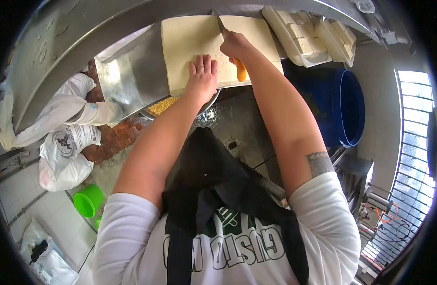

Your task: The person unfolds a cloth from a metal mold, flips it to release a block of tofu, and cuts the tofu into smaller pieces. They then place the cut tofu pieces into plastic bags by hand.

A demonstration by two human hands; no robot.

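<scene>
A broad cream-coloured slab of tofu [189, 42] lies on the metal table, with a straight cut line running through it to the right of its middle. My right hand [235, 45] is closed around a knife [241, 71] with an orange-yellow handle; its blade points to the slab's far edge, along the cut line. Flat on the near part of the slab rests my left hand [203, 78], fingers stretched out and a little apart, to the left of the knife.
White trays of cut blocks [299, 35] stand at the back right. Below them is a blue barrel [349, 107]. A bowl of yellow beans [162, 106] sits partly under the table's near edge. White sacks [68, 152] and a green bucket [87, 200] are at the left.
</scene>
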